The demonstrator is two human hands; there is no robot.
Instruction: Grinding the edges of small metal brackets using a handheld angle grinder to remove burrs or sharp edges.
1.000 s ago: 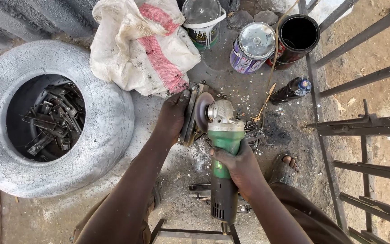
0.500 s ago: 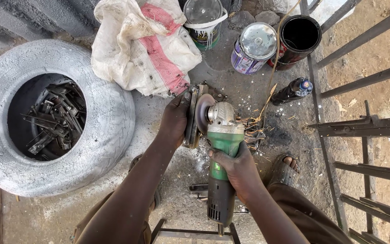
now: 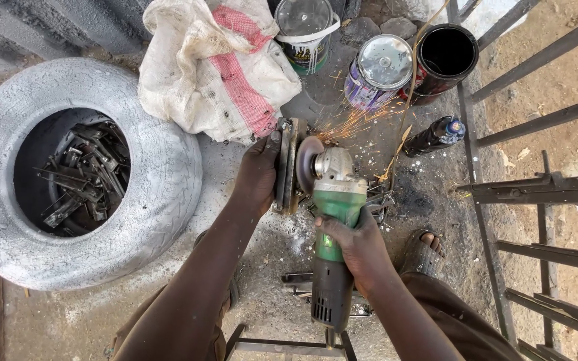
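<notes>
We are gripping the green grinder (image 3: 332, 220) with our right hand (image 3: 359, 251), fingers wrapped around its body. Our left hand (image 3: 259, 174) is holding a flat metal piece (image 3: 287, 166) on edge, fingers clamped along its side. The disc (image 3: 308, 164) is pressing against the piece, probably touching, and sparks (image 3: 356, 124) are flying toward the cans (image 3: 377, 72). A tyre (image 3: 162, 194) is lying to our left.
</notes>
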